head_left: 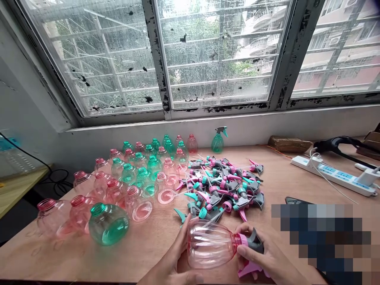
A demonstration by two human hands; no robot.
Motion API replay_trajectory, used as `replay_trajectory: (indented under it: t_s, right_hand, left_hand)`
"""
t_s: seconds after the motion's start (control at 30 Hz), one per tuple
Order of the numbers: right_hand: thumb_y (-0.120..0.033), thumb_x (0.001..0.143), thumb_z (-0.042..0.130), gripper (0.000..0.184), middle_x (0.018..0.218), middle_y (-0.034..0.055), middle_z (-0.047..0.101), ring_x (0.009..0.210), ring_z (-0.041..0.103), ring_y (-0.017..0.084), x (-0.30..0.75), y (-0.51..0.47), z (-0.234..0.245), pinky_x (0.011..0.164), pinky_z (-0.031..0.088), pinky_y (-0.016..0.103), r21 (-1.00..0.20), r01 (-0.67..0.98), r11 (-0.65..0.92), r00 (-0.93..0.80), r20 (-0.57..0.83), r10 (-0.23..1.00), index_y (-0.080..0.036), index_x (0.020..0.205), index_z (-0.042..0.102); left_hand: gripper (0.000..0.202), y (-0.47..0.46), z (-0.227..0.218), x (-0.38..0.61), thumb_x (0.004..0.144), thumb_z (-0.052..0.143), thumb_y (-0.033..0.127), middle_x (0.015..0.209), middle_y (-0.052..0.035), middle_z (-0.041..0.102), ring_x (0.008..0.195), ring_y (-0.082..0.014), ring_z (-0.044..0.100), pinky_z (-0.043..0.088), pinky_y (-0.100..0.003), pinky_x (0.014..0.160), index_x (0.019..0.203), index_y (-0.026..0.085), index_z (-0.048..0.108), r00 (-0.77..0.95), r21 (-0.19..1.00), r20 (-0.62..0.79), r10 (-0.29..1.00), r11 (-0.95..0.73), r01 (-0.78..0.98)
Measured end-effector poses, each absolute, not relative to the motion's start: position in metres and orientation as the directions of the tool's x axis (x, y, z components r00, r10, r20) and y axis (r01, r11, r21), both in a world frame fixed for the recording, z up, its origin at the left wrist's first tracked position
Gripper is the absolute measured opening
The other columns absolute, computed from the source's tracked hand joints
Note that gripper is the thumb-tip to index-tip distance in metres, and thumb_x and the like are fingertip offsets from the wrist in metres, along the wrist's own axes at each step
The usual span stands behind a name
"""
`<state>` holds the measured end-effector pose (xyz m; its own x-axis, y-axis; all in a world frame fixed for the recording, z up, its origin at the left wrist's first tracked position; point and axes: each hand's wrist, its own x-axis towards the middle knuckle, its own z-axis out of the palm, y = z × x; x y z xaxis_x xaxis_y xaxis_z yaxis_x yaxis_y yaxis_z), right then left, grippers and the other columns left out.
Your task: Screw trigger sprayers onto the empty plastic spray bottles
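Note:
My left hand [175, 257] grips the body of a clear pink plastic bottle [209, 244] that lies sideways just above the table's near edge. My right hand [264, 257] is closed around the grey and pink trigger sprayer head [252, 245] that sits on the bottle's neck. A thin dip tube shows inside the bottle. Just beyond the bottle lies a pile of loose sprayer heads [222, 186] in pink, teal and grey.
Several empty pink and green bottles [136, 174] stand and lie on the wooden table [154, 237] to the left. One assembled green spray bottle [218, 140] stands by the wall. A white power strip [335, 174], cables and a blurred patch occupy the right side.

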<state>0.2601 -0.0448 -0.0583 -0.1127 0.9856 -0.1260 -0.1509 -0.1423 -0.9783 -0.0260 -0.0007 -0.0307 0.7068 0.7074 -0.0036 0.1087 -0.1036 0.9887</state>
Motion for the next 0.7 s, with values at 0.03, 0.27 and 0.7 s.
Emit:
replay_trajectory:
  t_s: [0.03,0.27,0.7]
  right_hand:
    - [-0.055,0.078,0.078,0.049,0.058,-0.0014,0.074,0.042,0.064,0.014,0.2601,-0.0446,-0.0588,0.04,0.047,0.02,-0.979,-0.149,-0.142,-0.112,-0.126,0.986,-0.02,0.103,0.056]
    - [-0.053,0.08,0.077,0.048,0.06,-0.0009,0.075,0.044,0.066,0.015,0.261,-0.0442,-0.0596,0.04,0.048,0.021,-0.98,-0.138,-0.145,-0.107,-0.131,0.986,-0.02,0.107,0.055]
    - [-0.053,0.078,0.079,0.049,0.059,-0.002,0.074,0.042,0.065,0.014,0.2612,-0.0446,-0.06,0.04,0.048,0.02,-0.972,-0.174,-0.159,-0.119,-0.14,0.983,-0.021,0.105,0.055]
  left_hand:
    - [0.101,-0.0002,-0.0315,-0.0262,0.084,0.075,0.044,0.17,0.0001,0.011,0.156,-0.0313,0.009,0.009,-0.05,0.127,0.157,0.042,0.005,0.708,0.992,-0.014,0.706,-0.081,0.099]
    - [0.098,-0.0005,-0.0286,-0.0242,0.085,0.075,0.04,0.17,0.0039,0.015,0.156,-0.031,0.015,0.018,-0.048,0.126,0.155,0.047,0.007,0.705,0.998,-0.017,0.709,-0.033,0.058]
    - [0.109,0.0013,-0.0333,-0.0275,0.08,0.079,0.044,0.17,-0.0008,0.011,0.156,-0.0335,0.01,0.012,-0.052,0.127,0.157,0.041,0.002,0.716,0.995,-0.047,0.697,-0.034,0.099]
